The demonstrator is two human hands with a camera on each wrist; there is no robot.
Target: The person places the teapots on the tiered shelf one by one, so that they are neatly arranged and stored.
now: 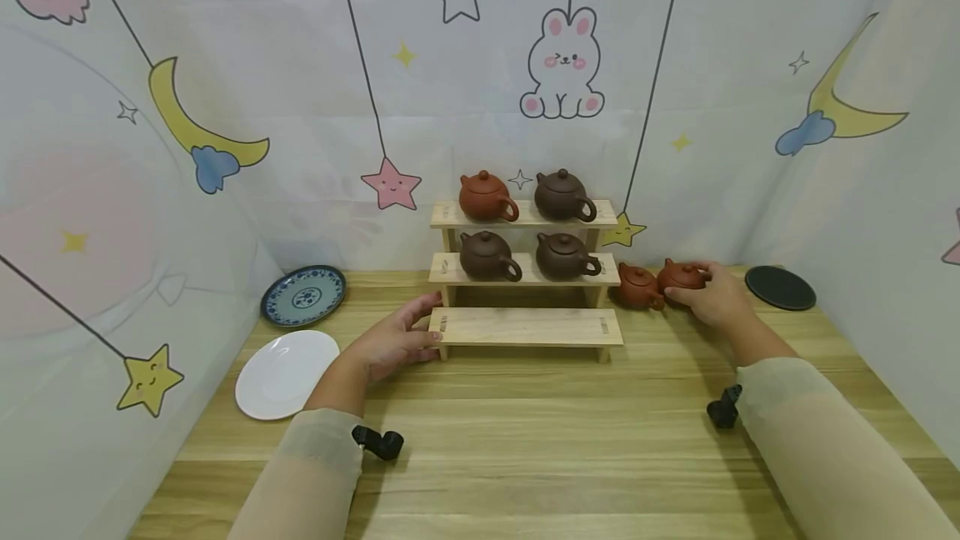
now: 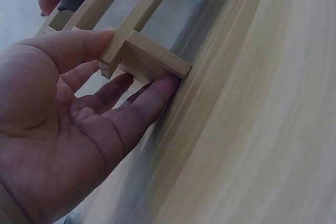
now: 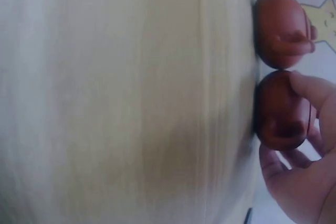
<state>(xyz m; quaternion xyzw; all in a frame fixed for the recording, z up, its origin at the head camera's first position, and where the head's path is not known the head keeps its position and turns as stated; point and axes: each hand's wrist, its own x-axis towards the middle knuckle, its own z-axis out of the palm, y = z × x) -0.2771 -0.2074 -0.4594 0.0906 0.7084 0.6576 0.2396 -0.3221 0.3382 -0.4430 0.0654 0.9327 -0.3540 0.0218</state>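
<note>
A three-tier wooden display stand (image 1: 525,327) stands at the back of the table. My left hand (image 1: 392,343) holds its lower left end; in the left wrist view the thumb touches the board's end and the fingers reach the leg (image 2: 152,59). On the right, my right hand (image 1: 722,300) grips a reddish-brown clay teapot (image 1: 681,274) resting on the table, thumb on the near side and fingers around the far side. Another reddish-brown teapot (image 1: 637,287) sits directly left of it, beside the stand. In the right wrist view the held teapot (image 3: 281,106) touches its neighbour.
On the top tier are a reddish teapot (image 1: 483,197) and a dark brown one (image 1: 561,195). Two dark teapots (image 1: 486,255) occupy the middle tier. A blue patterned plate (image 1: 305,297) and a white plate (image 1: 285,373) lie left; a black round plate (image 1: 780,287) lies right.
</note>
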